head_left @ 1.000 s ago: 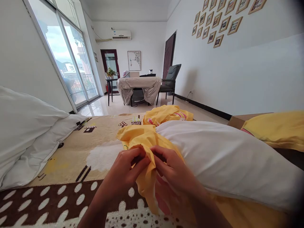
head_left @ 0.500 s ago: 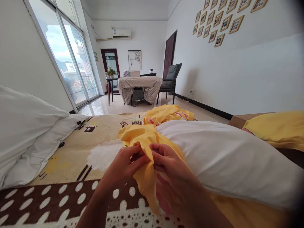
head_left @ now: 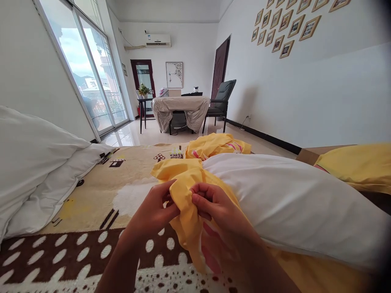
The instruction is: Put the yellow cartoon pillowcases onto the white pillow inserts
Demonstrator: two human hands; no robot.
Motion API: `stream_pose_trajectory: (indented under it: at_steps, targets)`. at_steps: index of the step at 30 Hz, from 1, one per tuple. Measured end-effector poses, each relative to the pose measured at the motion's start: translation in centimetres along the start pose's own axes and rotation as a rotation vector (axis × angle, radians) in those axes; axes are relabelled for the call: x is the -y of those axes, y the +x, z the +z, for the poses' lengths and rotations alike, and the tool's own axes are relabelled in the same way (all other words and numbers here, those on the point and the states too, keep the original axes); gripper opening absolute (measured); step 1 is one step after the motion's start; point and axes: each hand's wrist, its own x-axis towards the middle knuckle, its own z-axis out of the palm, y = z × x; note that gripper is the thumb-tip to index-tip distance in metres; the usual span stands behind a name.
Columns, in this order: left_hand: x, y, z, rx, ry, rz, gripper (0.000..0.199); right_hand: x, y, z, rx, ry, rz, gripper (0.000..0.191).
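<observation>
Both hands work at the edge of a yellow pillowcase with pink printing. My left hand has its fingers curled round the cloth from the left, some of them hidden behind it. On the other side my right hand pinches the edge between thumb and forefinger. Just right of my hands lies a plump white pillow, its near-left end against the yellow cloth. More yellow fabric shows under the pillow's lower edge.
Beneath everything spreads a beige and brown patterned blanket. White pillows are piled at the left. Another crumpled yellow cloth lies beyond my hands. At the right, yellow fabric rests on a cardboard box. A covered table and chair stand farther off.
My fingers have shifted along the pillowcase edge and drawn slightly apart, so a broader fold of yellow cloth shows between them. The white pillow stays in place. The view has tilted slightly.
</observation>
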Motion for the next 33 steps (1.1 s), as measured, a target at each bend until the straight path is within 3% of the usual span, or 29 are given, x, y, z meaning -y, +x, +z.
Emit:
stream_pose_trajectory:
  at_steps: [5, 11, 19, 27, 33]
  targets:
    - [0.3, 0.2, 0.0, -0.007, -0.033, -0.022, 0.015, 0.4, -0.4, 0.6, -0.049, -0.132, -0.063, 0.03]
    - [0.3, 0.0, 0.0, 0.034, 0.084, -0.082, 0.022, -0.1, -0.6, 0.4, -0.079, -0.379, -0.216, 0.02]
    - [0.8, 0.4, 0.0, 0.0, 0.037, -0.116, 0.028, -0.1, -0.6, 0.7, -0.149, -0.6, -0.289, 0.017]
    - [1.2, 0.5, 0.4, -0.055, 0.007, -0.063, 0.032, 0.8, -0.9, 0.9, -0.146, -0.69, -0.285, 0.018]
    - [1.0, 0.4, 0.3, -0.141, -0.045, -0.021, 0.022, 0.3, -0.7, 0.9, -0.172, -0.68, -0.304, 0.017]
